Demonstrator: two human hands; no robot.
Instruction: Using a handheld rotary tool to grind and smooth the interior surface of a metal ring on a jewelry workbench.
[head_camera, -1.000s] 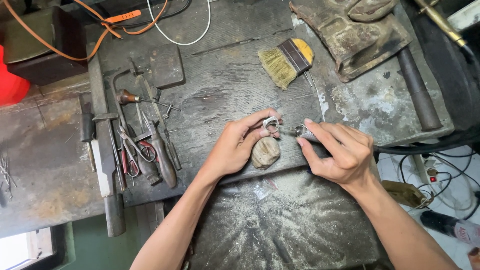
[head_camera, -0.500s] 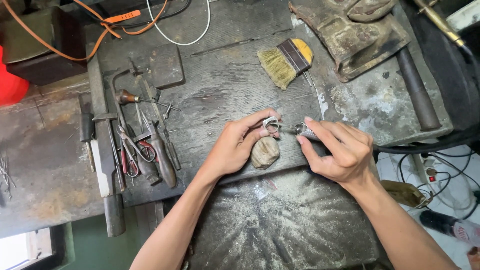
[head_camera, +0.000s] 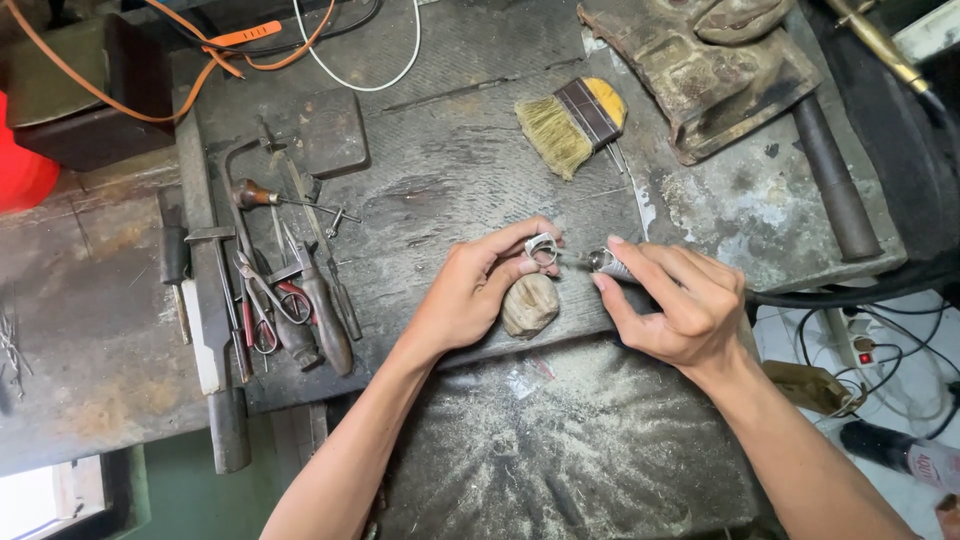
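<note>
At frame centre, the left hand pinches a silver ring over a worn wooden peg for support. The right hand clenches a rotary handpiece pen-style, its tip aimed at the ring for control.

We see almost nothing different: our left hand has nudged the silver ring slightly toward three o'clock, closer to the rotary tool tip.

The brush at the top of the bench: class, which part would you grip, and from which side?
Probably grip the brush by its yellow handle end, coming from the upper right. It lies flat and diagonal, bristles fanning to the lower left, so the handle is the firm, free part.
</note>
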